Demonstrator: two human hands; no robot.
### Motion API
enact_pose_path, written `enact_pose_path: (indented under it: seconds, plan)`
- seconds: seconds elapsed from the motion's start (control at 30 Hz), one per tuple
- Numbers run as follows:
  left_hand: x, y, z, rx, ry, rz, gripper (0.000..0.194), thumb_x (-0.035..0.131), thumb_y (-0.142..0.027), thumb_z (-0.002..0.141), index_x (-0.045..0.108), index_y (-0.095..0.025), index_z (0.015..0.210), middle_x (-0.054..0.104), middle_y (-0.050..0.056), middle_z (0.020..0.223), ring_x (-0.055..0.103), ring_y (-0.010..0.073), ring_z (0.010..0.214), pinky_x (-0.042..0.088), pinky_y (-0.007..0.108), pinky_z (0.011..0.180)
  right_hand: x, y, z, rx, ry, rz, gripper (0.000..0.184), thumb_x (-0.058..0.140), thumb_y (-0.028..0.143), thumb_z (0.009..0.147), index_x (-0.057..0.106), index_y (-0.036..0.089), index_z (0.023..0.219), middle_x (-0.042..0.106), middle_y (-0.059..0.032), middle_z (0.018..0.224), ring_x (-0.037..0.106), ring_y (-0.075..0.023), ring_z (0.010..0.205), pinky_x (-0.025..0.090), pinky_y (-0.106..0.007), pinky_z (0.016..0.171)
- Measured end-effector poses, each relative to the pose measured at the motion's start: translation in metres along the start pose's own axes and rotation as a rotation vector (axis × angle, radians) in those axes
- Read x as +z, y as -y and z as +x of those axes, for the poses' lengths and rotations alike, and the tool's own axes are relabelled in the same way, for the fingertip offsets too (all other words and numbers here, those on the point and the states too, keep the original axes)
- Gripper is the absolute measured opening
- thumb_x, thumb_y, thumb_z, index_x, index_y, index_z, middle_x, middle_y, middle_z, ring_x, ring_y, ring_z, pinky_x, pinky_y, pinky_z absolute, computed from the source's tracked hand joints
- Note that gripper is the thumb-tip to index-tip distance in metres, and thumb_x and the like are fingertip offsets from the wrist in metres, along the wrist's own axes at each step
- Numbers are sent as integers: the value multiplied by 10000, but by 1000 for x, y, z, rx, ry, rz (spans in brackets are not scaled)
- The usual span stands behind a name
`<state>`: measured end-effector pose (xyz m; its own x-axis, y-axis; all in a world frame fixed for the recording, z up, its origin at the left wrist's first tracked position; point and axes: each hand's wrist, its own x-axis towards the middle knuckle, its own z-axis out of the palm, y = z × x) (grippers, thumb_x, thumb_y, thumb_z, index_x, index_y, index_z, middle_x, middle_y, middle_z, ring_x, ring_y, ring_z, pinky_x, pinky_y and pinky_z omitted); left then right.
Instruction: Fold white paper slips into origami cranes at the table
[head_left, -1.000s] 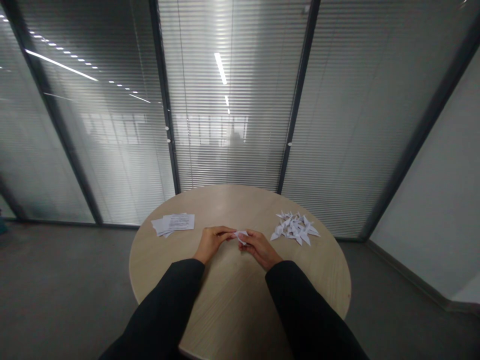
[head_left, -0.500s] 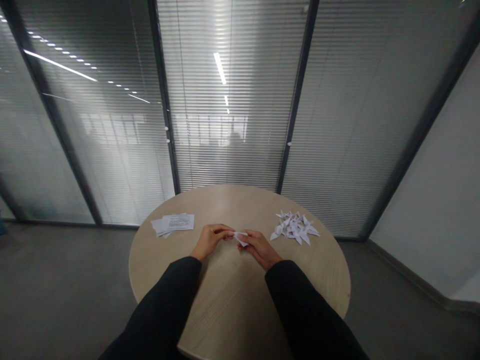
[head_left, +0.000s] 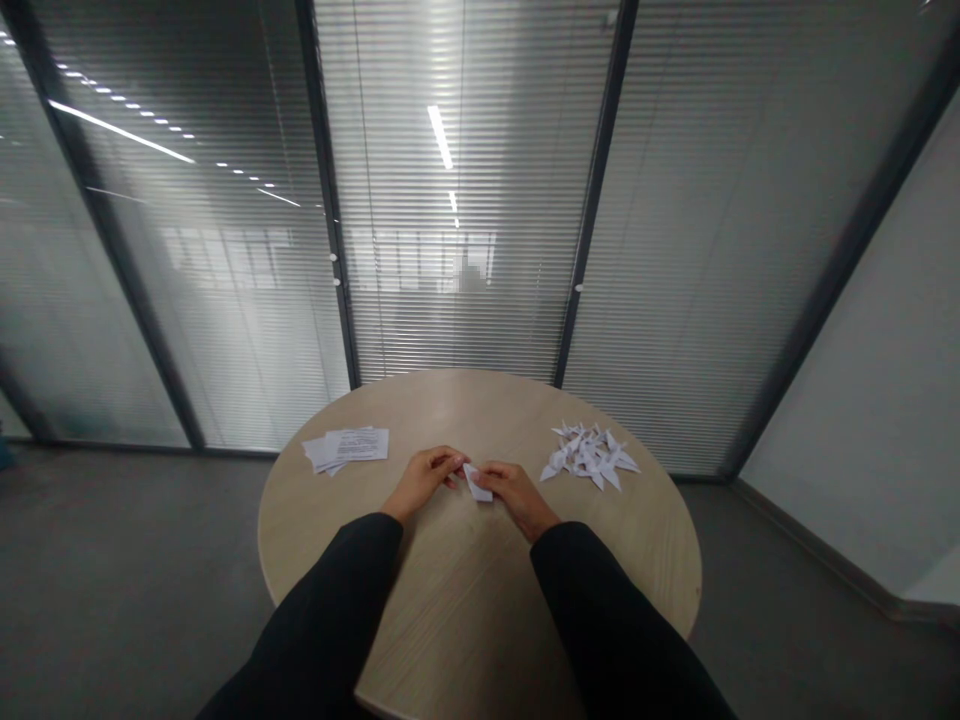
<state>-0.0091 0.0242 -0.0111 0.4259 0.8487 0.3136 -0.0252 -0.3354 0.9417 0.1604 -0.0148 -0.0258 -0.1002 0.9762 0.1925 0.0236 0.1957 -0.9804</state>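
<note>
A folded white paper (head_left: 477,483) sits on the table (head_left: 465,600) between the left grip (head_left: 424,482) and right grip (head_left: 517,492), both closed up at its edges; whether either pinches it, I cannot tell. Printed sheets (head_left: 348,448) lie beyond the left grip, paper cranes (head_left: 590,458) beyond the right.

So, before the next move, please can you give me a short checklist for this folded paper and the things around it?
1. Folded white paper sits between both hands: ok.
2. Firm grip by left hand and right hand: cannot tell.
3. Fold edges lined up: cannot tell, too small.
4. Stack of printed sheets on the round wooden table, apart from the hands: ok.
5. Pile of paper cranes, apart from the right hand: ok.
</note>
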Motion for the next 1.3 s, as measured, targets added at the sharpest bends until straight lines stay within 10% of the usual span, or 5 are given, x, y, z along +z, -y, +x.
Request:
enact_pose_path:
  seconds: [0.53,1.0,1.3]
  plan:
    - [5,4,-2,85,-191,231,286,695,-358,669,664,-160,874,663,32,736,604,148,679,445,243,622,1,-5,4,-247,-37,-294,376,597,519,738,702,165,804,639,-18,688,535,-149,644,406,-257,600]
    - [4,-4,-6,121,-106,82,431,549,-456,792,615,-155,1093,612,16,701,590,131,648,490,246,619,1,1,1,-140,41,-138,360,643,505,699,667,150,757,586,5,669,500,-129,631,368,-249,604]
    - [8,-8,-3,-18,-9,-103,405,702,-460,647,697,-133,885,687,68,839,622,175,747,518,294,686,1,0,-1,-42,69,133,337,673,488,682,656,162,764,602,-13,718,535,-154,679,400,-270,662]
